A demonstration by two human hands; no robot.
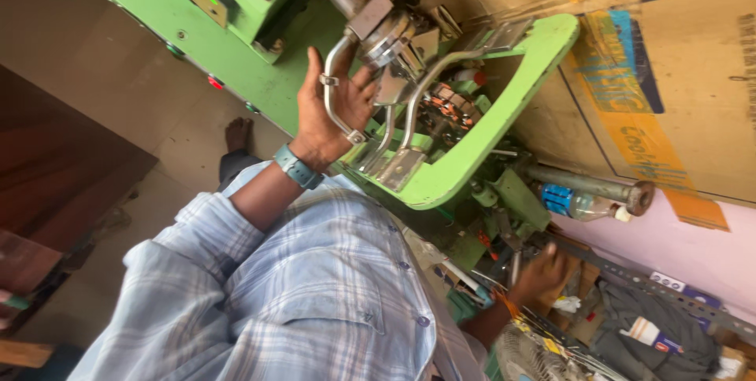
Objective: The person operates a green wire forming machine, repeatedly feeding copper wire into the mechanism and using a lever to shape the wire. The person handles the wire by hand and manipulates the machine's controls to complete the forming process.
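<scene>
At eleven o'clock from frame centre: left hand, teal wristband at the wrist, laid against the curved bright-steel guard rod of the green-painted metal machine. Fingers wrapped partly around that rod, one finger extended straight up along the green housing (grip loose rather than clenched).

At two o'clock from the left hand: polished steel spindle head, just beside the fingertips. At three o'clock from the hand: copper-wound stator core, seated inside the green C-shaped frame arm, with a second bent steel rod crossing in front of it.

At four o'clock from centre: right hand, lowered among loose tools on a cluttered bench. Fingers curled downward; cannot tell whether anything is gripped (palm side hidden).

At one o'clock from the right hand: clear plastic bottle with blue label, lying beside a grey steel shaft. Behind both, brown corrugated cardboard sheet with orange tape.

At seven o'clock: blue-and-white checked shirt.
</scene>
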